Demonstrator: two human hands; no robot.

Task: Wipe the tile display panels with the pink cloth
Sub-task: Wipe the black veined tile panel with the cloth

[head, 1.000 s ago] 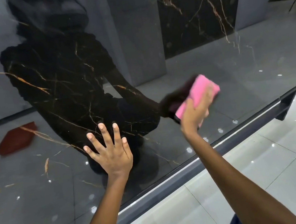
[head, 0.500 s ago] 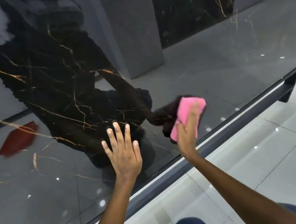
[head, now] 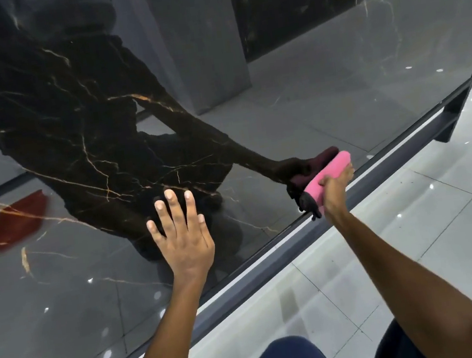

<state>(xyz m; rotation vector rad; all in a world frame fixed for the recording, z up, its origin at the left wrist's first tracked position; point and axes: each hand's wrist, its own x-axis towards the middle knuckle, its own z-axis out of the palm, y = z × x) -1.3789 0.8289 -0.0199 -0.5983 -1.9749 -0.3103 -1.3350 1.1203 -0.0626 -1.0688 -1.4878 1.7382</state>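
A floor of large pale grey glossy tiles (head: pixel 417 245) fills the lower right, crossed by thin dark grout lines and dotted with small bright reflections of ceiling lights. A dark grey metal frame rail (head: pixel 270 264) runs diagonally from lower left to upper right, ending at a short dark foot (head: pixel 449 123) standing on the floor. Reflected in the glossy surface above are a grey pillar (head: pixel 199 48) and a red shape (head: pixel 15 223).
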